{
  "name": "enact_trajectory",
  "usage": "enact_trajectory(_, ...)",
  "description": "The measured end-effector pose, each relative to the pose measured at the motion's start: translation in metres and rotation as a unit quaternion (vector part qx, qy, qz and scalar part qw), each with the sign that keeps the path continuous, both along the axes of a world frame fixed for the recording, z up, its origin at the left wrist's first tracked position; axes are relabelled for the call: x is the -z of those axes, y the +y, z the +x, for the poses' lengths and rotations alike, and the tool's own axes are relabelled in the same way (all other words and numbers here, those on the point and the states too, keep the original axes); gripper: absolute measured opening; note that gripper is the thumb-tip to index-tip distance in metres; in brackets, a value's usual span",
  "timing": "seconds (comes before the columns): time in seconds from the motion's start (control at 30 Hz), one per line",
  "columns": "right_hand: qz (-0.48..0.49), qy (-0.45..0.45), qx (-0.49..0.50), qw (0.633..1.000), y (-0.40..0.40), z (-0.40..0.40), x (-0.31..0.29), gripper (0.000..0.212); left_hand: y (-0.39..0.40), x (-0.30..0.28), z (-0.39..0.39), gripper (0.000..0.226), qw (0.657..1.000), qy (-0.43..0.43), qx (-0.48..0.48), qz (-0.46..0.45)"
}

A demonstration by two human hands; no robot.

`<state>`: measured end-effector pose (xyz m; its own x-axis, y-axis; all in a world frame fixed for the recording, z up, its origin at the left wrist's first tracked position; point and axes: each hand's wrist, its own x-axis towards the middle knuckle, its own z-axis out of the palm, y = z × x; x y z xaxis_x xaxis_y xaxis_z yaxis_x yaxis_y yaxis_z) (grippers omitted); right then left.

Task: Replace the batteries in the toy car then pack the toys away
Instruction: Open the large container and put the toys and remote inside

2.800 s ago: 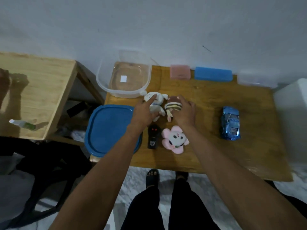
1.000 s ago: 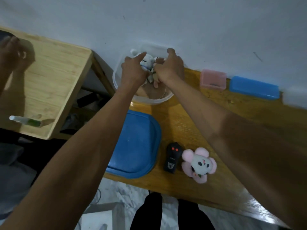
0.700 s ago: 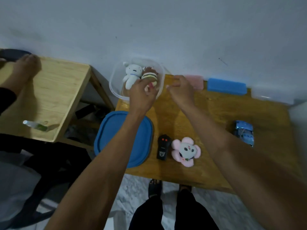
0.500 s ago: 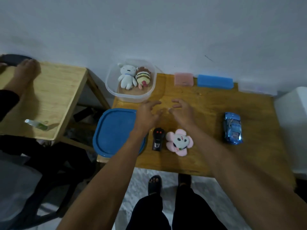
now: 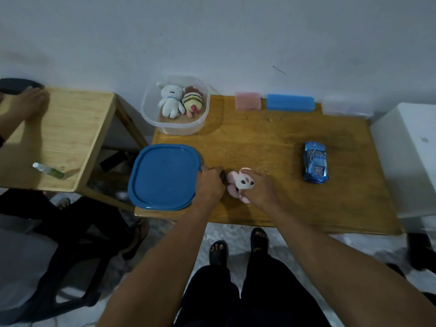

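The clear plastic tub point(image 5: 151, 115) at the table's back left holds a white plush point(image 5: 170, 100) and a striped brown plush point(image 5: 193, 101). My left hand point(image 5: 208, 186) is closed over the black remote control point(image 5: 222, 176), which is almost fully hidden beneath it. My right hand point(image 5: 260, 188) grips the pink flower plush point(image 5: 240, 182) just to its right. The blue toy car point(image 5: 315, 164) stands alone on the right side of the wooden table point(image 5: 271, 142). The tub's blue lid point(image 5: 162, 177) lies at the front left corner.
A pink box point(image 5: 248, 101), a blue case point(image 5: 290, 103) and a clear box point(image 5: 346, 107) line the wall. A white appliance point(image 5: 410, 156) stands right of the table. Another person's hand point(image 5: 29, 102) rests on the side table point(image 5: 63, 138), near a small bottle point(image 5: 48, 170).
Both hands carried the white and striped plushes into the tub and let them go. They then came back to the front edge and closed on the remote and the pink plush.
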<state>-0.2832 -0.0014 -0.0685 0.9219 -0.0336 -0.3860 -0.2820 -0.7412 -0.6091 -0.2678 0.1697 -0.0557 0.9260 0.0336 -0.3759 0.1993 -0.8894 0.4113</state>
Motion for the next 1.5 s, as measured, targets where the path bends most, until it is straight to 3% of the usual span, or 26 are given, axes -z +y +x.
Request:
enact_trajectory(0.1,-0.003,0.003,0.023,1.0,0.0,0.0,0.003,0.077,-0.009,0.004,-0.003,0.032,1.0,0.014,-0.027,0.002)
enact_trajectory(0.23,0.039,0.025,0.078,0.996,0.0,0.006,-0.001,0.103,-0.017,0.002,-0.007,0.05,0.994,0.014,-0.101,-0.05)
enact_trajectory(0.3,0.081,0.031,0.115,0.99,-0.002,0.009,-0.003,0.094,-0.018,-0.001,-0.008,0.061,0.987,0.016,-0.134,-0.089)
enact_trajectory(0.4,0.146,0.017,0.134,0.98,-0.004,0.013,-0.013,0.062,-0.016,-0.007,-0.006,0.061,0.971,-0.022,-0.167,-0.168)
enact_trajectory(0.6,0.254,-0.013,0.152,0.955,-0.004,0.04,-0.04,0.065,-0.001,-0.028,0.014,0.074,0.901,-0.041,-0.198,-0.383)
enact_trajectory(0.8,0.367,-0.019,0.12,0.922,0.017,0.082,-0.09,0.066,0.035,-0.054,0.056,0.078,0.853,-0.093,-0.18,-0.481)
enact_trajectory(0.9,0.376,-0.045,0.08,0.922,0.042,0.11,-0.109,0.069,0.06,-0.073,0.084,0.074,0.846,-0.129,-0.154,-0.494)
enact_trajectory(1.03,0.39,-0.061,0.049,0.918,0.075,0.149,-0.123,0.076,0.098,-0.093,0.121,0.062,0.861,-0.173,-0.107,-0.466)
enact_trajectory(1.3,0.358,-0.056,0.054,0.931,0.136,0.219,-0.102,0.069,0.172,-0.079,0.188,0.072,0.872,-0.103,-0.115,-0.464)
enact_trajectory(1.5,0.31,-0.03,0.022,0.95,0.162,0.249,-0.066,0.07,0.199,-0.039,0.217,0.069,0.907,-0.052,-0.125,-0.4)
